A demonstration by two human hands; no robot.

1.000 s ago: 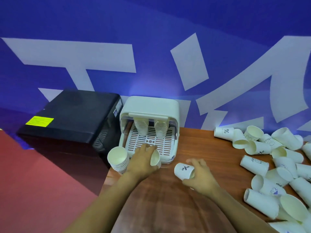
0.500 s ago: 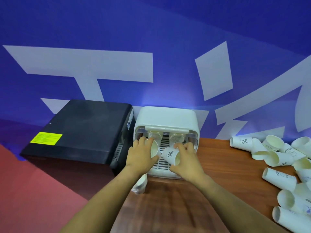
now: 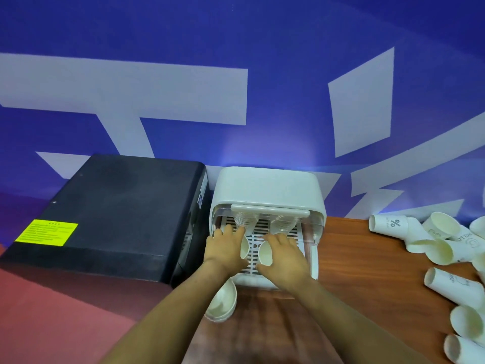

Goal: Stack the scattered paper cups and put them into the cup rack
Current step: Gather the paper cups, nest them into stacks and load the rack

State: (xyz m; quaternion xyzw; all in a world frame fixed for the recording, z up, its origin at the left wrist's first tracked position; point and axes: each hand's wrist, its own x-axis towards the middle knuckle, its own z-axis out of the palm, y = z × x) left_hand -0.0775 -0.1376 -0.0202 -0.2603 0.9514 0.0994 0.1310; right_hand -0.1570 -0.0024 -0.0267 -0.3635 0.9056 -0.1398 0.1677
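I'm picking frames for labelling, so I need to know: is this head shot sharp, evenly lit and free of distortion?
Head view: wide-angle bend curves the table edge and the wall lettering; a soft bright patch glows on the wall above the cup rack; both forearms and the loose cups at the right look slightly smeared; the clear rack door blurs the stacked cups behind it.

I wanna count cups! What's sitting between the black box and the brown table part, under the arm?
A short stack of paper cups, partly behind the left forearm, in the head view.

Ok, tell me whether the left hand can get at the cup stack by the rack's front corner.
Probably yes: the cup stack sits uncovered beneath the left hand, but that hand already holds a cup.
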